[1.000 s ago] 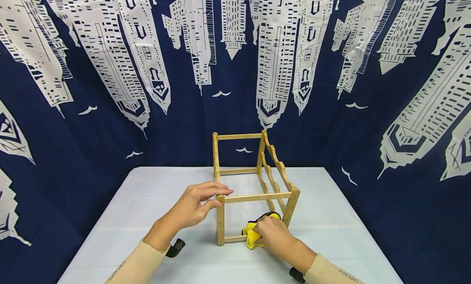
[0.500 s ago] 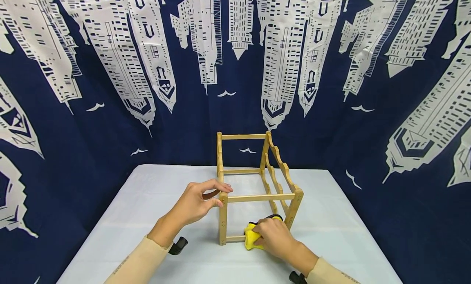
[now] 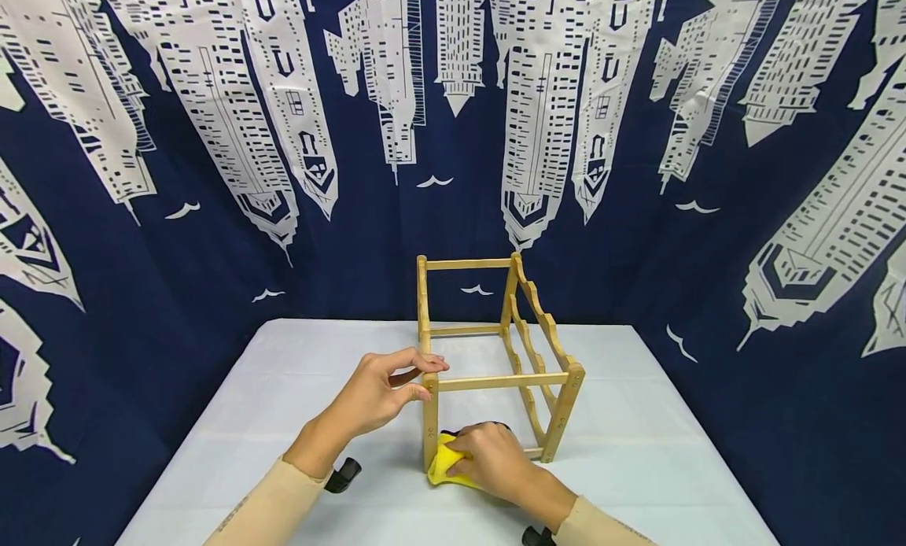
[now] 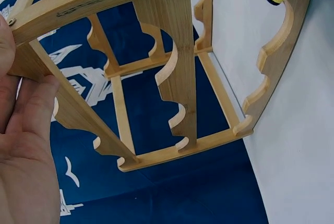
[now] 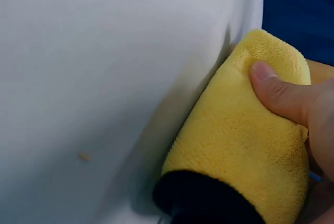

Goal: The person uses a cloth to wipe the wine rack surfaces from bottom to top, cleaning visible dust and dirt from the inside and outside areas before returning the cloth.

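A light wooden rack (image 3: 502, 382) with scalloped bars stands on the white-covered table. My left hand (image 3: 385, 392) holds its near left top corner, thumb on the near side and fingers over the top rail. The left wrist view shows those fingers (image 4: 39, 104) tucked behind the wood. Low at the front, my right hand (image 3: 499, 463) grips a yellow cleaning cloth (image 3: 446, 461) with a dark edge, pressed around the bottom front rail beside the left post. In the right wrist view, the thumb presses the folded cloth (image 5: 235, 135); the rail is mostly hidden beneath it.
The white table cover (image 3: 311, 357) extends around the rack on both sides. Behind the table hangs a dark blue curtain (image 3: 354, 271) printed with upside-down white buildings. A tiny tan speck (image 5: 83, 156) lies on the white cloth in the right wrist view.
My right hand has slid the yellow cloth leftward along the bottom front rail, from its right part to the left post. The left hand keeps its hold on the corner.
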`<action>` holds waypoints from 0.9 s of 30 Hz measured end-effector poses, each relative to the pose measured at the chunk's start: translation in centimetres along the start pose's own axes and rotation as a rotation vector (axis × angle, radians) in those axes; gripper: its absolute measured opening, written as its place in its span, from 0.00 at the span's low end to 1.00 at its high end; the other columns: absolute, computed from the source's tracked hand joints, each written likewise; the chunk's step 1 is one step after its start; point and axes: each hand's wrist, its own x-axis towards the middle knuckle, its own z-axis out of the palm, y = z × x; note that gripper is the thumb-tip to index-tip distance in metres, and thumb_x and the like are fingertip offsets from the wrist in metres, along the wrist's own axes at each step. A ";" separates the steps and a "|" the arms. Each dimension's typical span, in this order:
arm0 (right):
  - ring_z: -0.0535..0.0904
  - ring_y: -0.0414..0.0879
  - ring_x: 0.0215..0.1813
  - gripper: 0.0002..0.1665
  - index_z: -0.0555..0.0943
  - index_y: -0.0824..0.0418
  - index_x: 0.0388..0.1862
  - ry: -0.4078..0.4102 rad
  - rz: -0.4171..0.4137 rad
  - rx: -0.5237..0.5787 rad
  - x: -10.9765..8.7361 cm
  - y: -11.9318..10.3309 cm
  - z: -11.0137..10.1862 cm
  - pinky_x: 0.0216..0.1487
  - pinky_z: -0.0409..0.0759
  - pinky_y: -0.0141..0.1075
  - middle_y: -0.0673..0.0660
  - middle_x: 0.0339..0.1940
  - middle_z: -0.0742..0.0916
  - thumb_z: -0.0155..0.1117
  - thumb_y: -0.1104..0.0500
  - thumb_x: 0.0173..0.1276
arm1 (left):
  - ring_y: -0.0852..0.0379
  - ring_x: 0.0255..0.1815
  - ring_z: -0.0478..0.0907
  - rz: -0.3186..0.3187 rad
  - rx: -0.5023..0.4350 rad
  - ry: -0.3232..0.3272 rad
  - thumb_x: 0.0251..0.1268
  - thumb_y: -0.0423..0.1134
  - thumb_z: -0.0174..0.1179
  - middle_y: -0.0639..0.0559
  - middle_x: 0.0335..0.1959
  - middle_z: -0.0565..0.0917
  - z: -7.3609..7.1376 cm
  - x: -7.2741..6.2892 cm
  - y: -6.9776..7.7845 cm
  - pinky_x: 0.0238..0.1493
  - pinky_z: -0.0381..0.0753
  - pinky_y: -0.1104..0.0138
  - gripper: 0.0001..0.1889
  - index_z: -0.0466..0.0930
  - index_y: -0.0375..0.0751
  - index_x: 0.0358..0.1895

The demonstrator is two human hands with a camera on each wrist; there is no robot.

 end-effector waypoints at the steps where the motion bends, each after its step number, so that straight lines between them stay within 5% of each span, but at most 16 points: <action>1: 0.97 0.40 0.48 0.17 1.00 0.54 0.51 0.009 0.010 0.026 -0.2 0.2 -0.1 0.51 0.97 0.36 0.50 0.47 1.00 0.93 0.54 0.63 | 0.41 0.72 0.93 -0.004 -0.005 -0.004 0.70 0.29 0.79 0.45 0.66 0.96 0.0 0.0 0.0 0.70 0.92 0.55 0.14 0.91 0.44 0.55; 10: 0.96 0.40 0.50 0.18 0.98 0.56 0.56 0.230 0.084 0.289 -1.6 0.6 -2.9 0.50 0.97 0.34 0.51 0.49 1.00 0.90 0.57 0.68 | 0.42 0.73 0.92 -0.024 -0.011 -0.012 0.72 0.31 0.78 0.46 0.68 0.95 -0.1 -0.1 0.2 0.71 0.92 0.56 0.14 0.91 0.43 0.58; 17: 0.96 0.40 0.46 0.24 0.97 0.61 0.54 0.451 0.052 0.296 -2.2 -0.3 -6.9 0.44 0.95 0.28 0.54 0.49 1.00 0.93 0.69 0.58 | 0.42 0.75 0.91 -0.020 0.001 -0.009 0.71 0.31 0.78 0.47 0.69 0.95 -0.4 -0.1 0.3 0.71 0.92 0.58 0.15 0.91 0.45 0.58; 27: 0.97 0.46 0.45 0.30 0.97 0.63 0.55 0.688 -0.064 0.192 -1.7 -2.0 -13.9 0.51 0.92 0.21 0.61 0.47 0.99 0.92 0.77 0.52 | 0.41 0.74 0.92 0.003 0.006 0.026 0.70 0.31 0.81 0.47 0.68 0.95 -0.3 -0.3 0.2 0.72 0.92 0.55 0.17 0.93 0.44 0.59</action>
